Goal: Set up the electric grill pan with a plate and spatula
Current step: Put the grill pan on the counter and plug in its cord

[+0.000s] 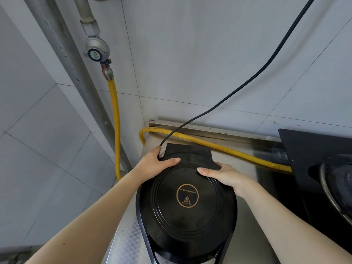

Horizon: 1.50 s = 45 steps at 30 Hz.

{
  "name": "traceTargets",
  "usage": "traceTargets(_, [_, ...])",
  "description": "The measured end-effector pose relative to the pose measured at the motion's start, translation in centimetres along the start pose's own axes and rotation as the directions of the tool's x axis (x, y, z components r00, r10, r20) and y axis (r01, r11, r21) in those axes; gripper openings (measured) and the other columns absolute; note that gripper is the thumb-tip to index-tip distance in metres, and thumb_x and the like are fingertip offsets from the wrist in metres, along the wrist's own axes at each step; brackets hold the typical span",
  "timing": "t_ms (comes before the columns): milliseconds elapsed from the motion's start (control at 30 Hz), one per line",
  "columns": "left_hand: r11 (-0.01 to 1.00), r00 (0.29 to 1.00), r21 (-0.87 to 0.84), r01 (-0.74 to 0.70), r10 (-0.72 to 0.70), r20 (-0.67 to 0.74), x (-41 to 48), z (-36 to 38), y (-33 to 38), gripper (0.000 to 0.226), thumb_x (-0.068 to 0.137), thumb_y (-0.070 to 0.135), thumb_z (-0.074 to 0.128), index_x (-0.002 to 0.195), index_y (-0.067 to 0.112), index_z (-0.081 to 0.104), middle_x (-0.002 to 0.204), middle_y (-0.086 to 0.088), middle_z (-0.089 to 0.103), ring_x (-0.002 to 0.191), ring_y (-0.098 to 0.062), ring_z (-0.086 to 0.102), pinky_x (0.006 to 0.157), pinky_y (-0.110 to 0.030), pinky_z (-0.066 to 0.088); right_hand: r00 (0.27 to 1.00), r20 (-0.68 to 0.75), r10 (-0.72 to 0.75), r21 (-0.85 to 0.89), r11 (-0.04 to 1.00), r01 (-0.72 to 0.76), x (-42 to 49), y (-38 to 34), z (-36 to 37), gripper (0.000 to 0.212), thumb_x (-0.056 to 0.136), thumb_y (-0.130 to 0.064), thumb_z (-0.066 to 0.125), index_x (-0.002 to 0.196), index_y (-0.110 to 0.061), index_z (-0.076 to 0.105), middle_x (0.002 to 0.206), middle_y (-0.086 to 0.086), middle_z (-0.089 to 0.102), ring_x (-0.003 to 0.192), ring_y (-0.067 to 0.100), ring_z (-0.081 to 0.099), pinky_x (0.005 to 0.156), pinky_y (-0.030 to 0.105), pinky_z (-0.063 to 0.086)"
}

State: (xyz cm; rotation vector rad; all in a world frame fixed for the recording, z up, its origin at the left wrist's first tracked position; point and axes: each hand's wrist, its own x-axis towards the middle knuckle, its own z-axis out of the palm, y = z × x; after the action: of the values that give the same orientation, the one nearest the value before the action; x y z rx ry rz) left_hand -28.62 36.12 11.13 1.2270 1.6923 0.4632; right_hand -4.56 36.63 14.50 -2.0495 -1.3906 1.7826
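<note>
The left hand point(155, 163) and right hand point(225, 176) grasped the pan point(187, 208) by its hinge end, probably to square it on the counter point(236, 157).

Grill pan point(186, 212) handle cropped below; stove point(308, 149) cropped right.

A single wide-angle camera rides on the person's head, looking forward and steeply down. It sits close above the electric grill pan point(187, 197) on the steel desk point(129, 244) and faces the tiled corner wall point(190, 54).
</note>
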Motion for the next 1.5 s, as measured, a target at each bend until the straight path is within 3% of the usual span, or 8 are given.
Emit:
traceTargets(200, [0.998, 0.992, -0.055, -0.018, 0.024, 0.121, 0.2, -0.5, 1.3, 0.086, 0.049, 0.077, 0.066, 0.119, 0.032, 0.047, 0.1, 0.018, 0.06, 0.094, -0.007, 0.06, 0.066, -0.017, 0.045, 0.996, -0.015, -0.084, 0.097, 0.992, 0.085, -0.7, 0.2, 0.1, 0.116, 0.026, -0.063, 0.084, 0.131, -0.025, 0.054, 0.122, 0.005, 0.065, 0.107, 0.028, 0.063, 0.097, 0.049, 0.051])
traceTargets(367, [0.997, 0.964, -0.041, 0.064, -0.051, 0.262, 0.3, -2.5, 3.2, 0.056, 0.049, 0.078, 0.063, 0.091, 0.041, 0.051, 0.094, 0.016, 0.061, 0.083, -0.004, 0.061, 0.056, -0.015, 0.044, 0.984, -0.023, -0.176, 0.114, 0.978, 0.177, -1.3, -0.5, 0.0, 0.111, 0.034, -0.058, 0.088, 0.134, -0.029, 0.051, 0.126, -0.001, 0.063, 0.11, 0.023, 0.062, 0.098, 0.045, 0.05])
traceTargets(467, [0.994, 0.957, -0.034, 0.102, -0.088, 0.277, 0.9, -2.7, 3.2, 0.058, 0.054, 0.073, 0.064, 0.098, 0.038, 0.05, 0.095, 0.012, 0.061, 0.083, -0.007, 0.06, 0.058, -0.018, 0.046, 0.986, -0.045, -0.161, 0.115, 0.979, 0.166, -1.0, -0.6, 0.2, 0.094, 0.052, -0.049, 0.088, 0.135, -0.03, 0.048, 0.128, -0.001, 0.061, 0.112, 0.023, 0.06, 0.098, 0.044, 0.05])
traceTargets(633, [0.985, 0.957, -0.081, 0.152, -0.126, 0.262, 1.9, -2.0, 2.4, 0.053, 0.053, 0.07, 0.067, 0.089, 0.034, 0.055, 0.093, 0.005, 0.066, 0.083, -0.015, 0.065, 0.058, -0.023, 0.045, 0.994, -0.054, -0.098, 0.146, 0.984, 0.105, 0.1, -0.5, 0.2, 0.091, 0.054, -0.047, 0.089, 0.134, -0.026, 0.05, 0.126, 0.005, 0.063, 0.112, 0.029, 0.061, 0.098, 0.05, 0.05])
traceTargets(1100, [0.999, 0.995, -0.042, 0.015, -0.011, 0.103, 2.9, -1.2, 2.3, 0.057, 0.054, 0.08, 0.062, 0.091, 0.037, 0.059, 0.091, 0.012, 0.067, 0.081, -0.009, 0.064, 0.057, -0.018, 0.043, 0.998, -0.061, -0.018, 0.154, 0.988, 0.027, 1.7, -0.4, 0.0, 0.102, 0.045, -0.051, 0.089, 0.135, -0.024, 0.05, 0.124, 0.007, 0.064, 0.108, 0.03, 0.062, 0.098, 0.049, 0.05])
traceTargets(1333, [1.0, 1.0, 0.004, -0.027, 0.027, 0.006, 2.0, -0.8, 1.9, 0.081, 0.061, 0.082, 0.054, 0.116, 0.023, 0.058, 0.106, 0.001, 0.068, 0.091, -0.018, 0.065, 0.08, -0.032, 0.053, 0.995, -0.102, -0.011, 0.134, 0.991, 0.025, 1.5, -0.3, 0.2, 0.101, 0.048, -0.058, 0.087, 0.135, -0.024, 0.048, 0.128, 0.004, 0.06, 0.11, 0.028, 0.059, 0.097, 0.046, 0.05])
traceTargets(1433, [0.999, 1.0, 0.032, 0.001, 0.0, -0.024, 0.8, -0.8, 1.5, 0.088, 0.062, 0.083, 0.051, 0.124, 0.02, 0.052, 0.103, 0.005, 0.063, 0.083, -0.011, 0.06, 0.065, -0.023, 0.047, 0.995, -0.099, -0.01, 0.135, 0.991, 0.023, 0.9, 0.2, 0.2, 0.101, 0.049, -0.065, 0.082, 0.135, -0.023, 0.048, 0.123, 0.002, 0.061, 0.107, 0.026, 0.06, 0.093, 0.043, 0.051])
traceTargets(1500, [0.999, 0.997, 0.023, 0.024, -0.023, -0.067, -0.2, -0.7, 0.9, 0.093, 0.063, 0.081, 0.051, 0.132, 0.019, 0.046, 0.111, 0.002, 0.061, 0.09, -0.015, 0.06, 0.064, -0.02, 0.043, 0.995, -0.095, 0.001, 0.125, 0.992, 0.011, 0.4, 1.1, 0.2, 0.105, 0.046, -0.072, 0.078, 0.134, -0.023, 0.049, 0.127, 0.003, 0.06, 0.112, 0.028, 0.059, 0.099, 0.046, 0.049])
